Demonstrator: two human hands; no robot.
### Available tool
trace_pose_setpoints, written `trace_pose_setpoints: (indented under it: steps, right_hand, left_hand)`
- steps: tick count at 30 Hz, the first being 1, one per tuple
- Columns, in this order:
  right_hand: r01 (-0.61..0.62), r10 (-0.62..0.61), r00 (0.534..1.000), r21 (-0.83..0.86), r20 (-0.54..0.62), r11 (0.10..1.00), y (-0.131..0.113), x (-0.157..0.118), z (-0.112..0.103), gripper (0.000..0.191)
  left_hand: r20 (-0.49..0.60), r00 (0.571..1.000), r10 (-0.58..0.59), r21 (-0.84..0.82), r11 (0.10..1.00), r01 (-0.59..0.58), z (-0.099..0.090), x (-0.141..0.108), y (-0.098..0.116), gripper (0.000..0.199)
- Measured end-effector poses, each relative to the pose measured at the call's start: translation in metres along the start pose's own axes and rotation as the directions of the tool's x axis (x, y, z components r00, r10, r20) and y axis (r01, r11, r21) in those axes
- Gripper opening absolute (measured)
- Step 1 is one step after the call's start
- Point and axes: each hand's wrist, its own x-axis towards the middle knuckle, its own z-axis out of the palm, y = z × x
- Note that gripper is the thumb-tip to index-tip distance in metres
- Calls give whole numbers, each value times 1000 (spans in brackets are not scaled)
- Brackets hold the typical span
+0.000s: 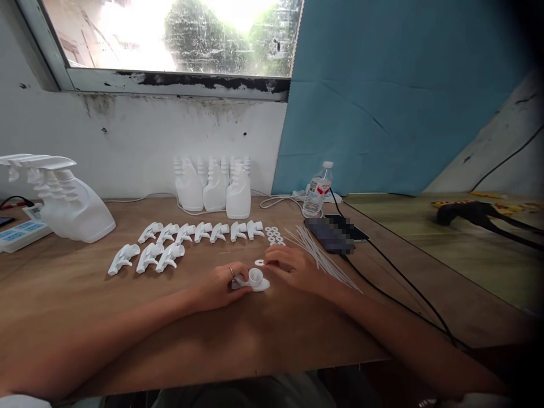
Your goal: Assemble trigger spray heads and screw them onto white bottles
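Our left hand [221, 288]: steadies spray head [260, 285], opening upward, presumably for access. Our right hand [293, 268]: pinches white washer [259, 263] just beside, seemingly for alignment.

Both hands [224, 288] [294, 268] low, fingers curled

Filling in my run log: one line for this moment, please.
left hand: holding white plastic spray head | right hand: pinching flat white ring | right side: thin white plastic tubes | back: white plastic bottles
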Motion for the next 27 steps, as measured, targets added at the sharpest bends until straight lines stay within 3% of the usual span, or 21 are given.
trace_pose_setpoints:
  steps: [4, 7, 11, 17, 27]
  right_hand:
    - [163, -156, 982, -65, 103, 985, -5, -3, 7, 12]
    - [191, -179, 974, -86, 138, 978, -4, -4, 4, 14]
    - [199, -183, 969, -82, 168, 977, -3, -5, 0, 17]
    - [196, -182, 956, -39, 231, 980, -4, -5, 0, 20]
    - [115, -119, 958, 31, 262, 993, -5, -4, 1, 23]
  left_hand:
    - [12, 993, -118, -8, 993, 118, 1, -2, -2, 28]
    - [4, 994, -112, -1, 994, 112, 1, -3, -1, 33]
    - [4, 997, -73, 60, 996, 73, -1, -3, 1, 30]
    - [1, 996, 93, 96, 991, -92, 0, -2, -3, 25]
    - [40, 989, 145, 137, 979, -150, -3, 0, 5, 23]
